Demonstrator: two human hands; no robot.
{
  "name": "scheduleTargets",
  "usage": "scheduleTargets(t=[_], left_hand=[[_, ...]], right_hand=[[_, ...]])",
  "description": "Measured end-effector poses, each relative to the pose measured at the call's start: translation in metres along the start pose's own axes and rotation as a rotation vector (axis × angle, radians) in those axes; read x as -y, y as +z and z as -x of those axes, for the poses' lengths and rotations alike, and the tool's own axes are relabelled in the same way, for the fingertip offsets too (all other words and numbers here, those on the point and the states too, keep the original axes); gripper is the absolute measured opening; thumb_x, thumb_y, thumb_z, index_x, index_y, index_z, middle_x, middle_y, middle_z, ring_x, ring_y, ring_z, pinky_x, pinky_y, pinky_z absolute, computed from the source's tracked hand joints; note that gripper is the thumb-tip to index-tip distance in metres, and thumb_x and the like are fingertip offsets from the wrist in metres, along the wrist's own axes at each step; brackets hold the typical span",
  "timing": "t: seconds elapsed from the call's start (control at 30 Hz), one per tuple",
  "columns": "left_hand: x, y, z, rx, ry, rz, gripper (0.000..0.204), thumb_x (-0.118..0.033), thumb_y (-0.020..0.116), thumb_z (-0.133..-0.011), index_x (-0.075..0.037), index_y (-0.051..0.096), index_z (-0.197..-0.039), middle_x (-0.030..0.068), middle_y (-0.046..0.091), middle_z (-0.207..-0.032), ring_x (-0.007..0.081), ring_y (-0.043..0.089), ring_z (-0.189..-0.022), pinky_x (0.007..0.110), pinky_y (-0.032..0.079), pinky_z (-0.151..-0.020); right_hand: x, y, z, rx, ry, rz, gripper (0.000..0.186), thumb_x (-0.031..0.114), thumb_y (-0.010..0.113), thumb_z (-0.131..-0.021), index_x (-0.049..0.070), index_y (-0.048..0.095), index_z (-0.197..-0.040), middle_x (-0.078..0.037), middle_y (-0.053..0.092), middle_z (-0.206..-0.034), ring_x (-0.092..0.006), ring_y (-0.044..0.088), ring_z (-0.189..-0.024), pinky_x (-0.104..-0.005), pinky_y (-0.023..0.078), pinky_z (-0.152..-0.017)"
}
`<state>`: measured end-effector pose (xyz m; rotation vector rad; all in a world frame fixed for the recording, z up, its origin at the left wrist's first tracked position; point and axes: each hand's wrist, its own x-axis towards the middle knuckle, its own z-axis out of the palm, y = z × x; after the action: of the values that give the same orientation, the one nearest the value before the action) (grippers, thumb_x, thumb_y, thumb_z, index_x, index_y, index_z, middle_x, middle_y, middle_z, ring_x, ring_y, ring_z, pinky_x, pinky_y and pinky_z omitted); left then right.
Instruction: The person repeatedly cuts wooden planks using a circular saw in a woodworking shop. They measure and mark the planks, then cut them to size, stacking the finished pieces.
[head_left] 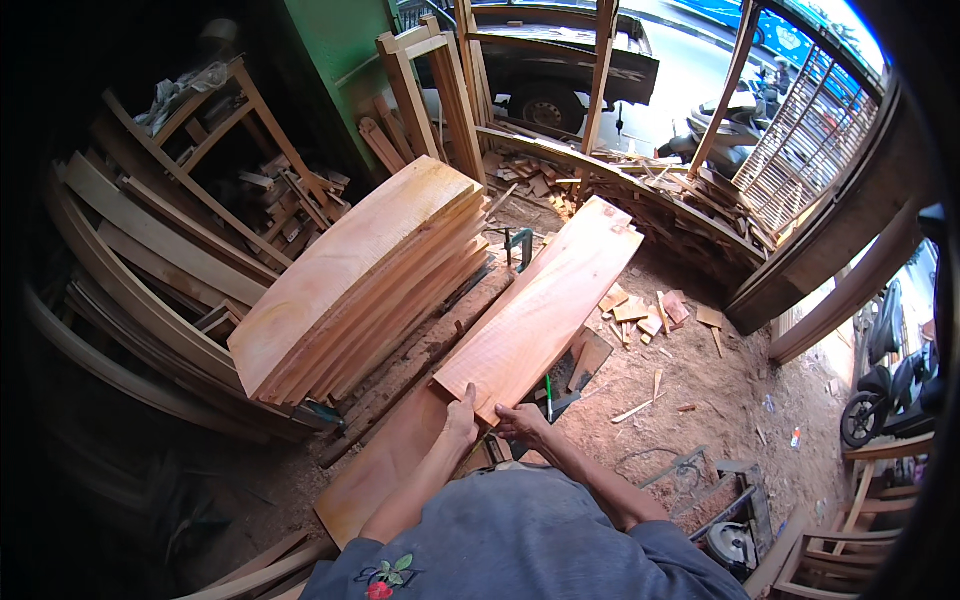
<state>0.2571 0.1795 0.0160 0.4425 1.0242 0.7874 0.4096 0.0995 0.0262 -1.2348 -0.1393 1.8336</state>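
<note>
A pale reddish wooden board (pixel 545 310) stretches away from me, its near end between my hands. My left hand (pixel 460 420) is closed on the near left corner, one digit extended along the top face. At the near right corner, my right hand (pixel 525 424) pinches the edge with its thumb on top. Below the held board, another wooden board (pixel 385 455) lies at a slant toward the lower left. A tall stack of similar boards (pixel 360 280) stands to the left. The fingers beneath the board are hidden. Just right of the board is a thin green stick-like thing (pixel 549 395).
A clamp (pixel 520 248) stands between stack and board. Offcuts (pixel 640 312) litter the sawdust floor on the right. A circular saw (pixel 733 545) sits lower right. Curved timbers (pixel 150 255) lean at left; a wooden frame rail (pixel 640 175) crosses the far side, with a parked truck (pixel 560 70) beyond.
</note>
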Motion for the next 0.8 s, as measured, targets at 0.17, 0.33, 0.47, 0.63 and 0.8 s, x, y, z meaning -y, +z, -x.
scheduleTargets(t=[0.17, 0.33, 0.47, 0.63, 0.8], left_hand=[[0.010, -0.065, -0.001, -0.425, 0.037, 0.008, 0.054, -0.036, 0.059, -0.106, 0.005, 0.048, -0.139, 0.0236, 0.061, -0.132, 0.0402, 0.066, -0.113, 0.061, 0.057, -0.095], [-0.003, -0.169, 0.096, -0.431, 0.023, -0.090, 0.061, -0.042, 0.059, -0.105, 0.007, 0.049, -0.140, 0.0210, 0.061, -0.132, 0.0367, 0.065, -0.116, 0.057, 0.056, -0.099], [-0.019, -0.224, 0.187, -0.578, 0.153, -0.273, 0.061, -0.043, 0.061, -0.104, 0.006, 0.053, -0.138, 0.0171, 0.063, -0.132, 0.0307, 0.062, -0.121, 0.048, 0.053, -0.103], [-0.040, -0.290, 0.261, -0.839, 0.198, -0.332, 0.047, -0.033, 0.065, -0.103, 0.004, 0.060, -0.131, 0.0105, 0.068, -0.119, 0.0232, 0.067, -0.105, 0.038, 0.055, -0.094], [-0.048, -0.349, 0.310, -0.947, 0.198, -0.522, 0.038, -0.029, 0.065, -0.104, 0.005, 0.068, -0.121, 0.0056, 0.071, -0.112, 0.0155, 0.064, -0.100, 0.033, 0.052, -0.091]], right_hand=[[-0.007, -0.001, 0.021, 0.365, 0.077, 0.483, 0.029, 0.031, 0.071, -0.101, 0.005, 0.067, -0.090, -0.003, 0.066, -0.074, -0.0116, 0.063, -0.062, -0.0247, 0.053, -0.055], [-0.010, -0.045, -0.004, -0.134, -0.003, 0.083, 0.063, 0.066, 0.062, -0.095, 0.004, 0.069, -0.100, -0.004, 0.068, -0.080, -0.0139, 0.064, -0.064, -0.0261, 0.052, -0.056], [0.003, -0.092, -0.039, -0.244, -0.128, -0.173, 0.099, 0.084, 0.058, -0.085, -0.001, 0.055, -0.135, -0.018, 0.065, -0.122, -0.0306, 0.065, -0.111, -0.0471, 0.053, -0.092], [-0.018, -0.077, -0.081, -0.245, -0.144, -0.393, 0.056, 0.045, 0.059, -0.104, 0.006, 0.050, -0.143, -0.016, 0.063, -0.136, -0.0339, 0.061, -0.124, -0.0578, 0.047, -0.106], [-0.059, -0.029, -0.080, -0.058, 0.008, -0.283, 0.041, 0.033, 0.061, -0.105, 0.006, 0.056, -0.135, -0.014, 0.068, -0.125, -0.0324, 0.063, -0.118, -0.0544, 0.048, -0.105]])
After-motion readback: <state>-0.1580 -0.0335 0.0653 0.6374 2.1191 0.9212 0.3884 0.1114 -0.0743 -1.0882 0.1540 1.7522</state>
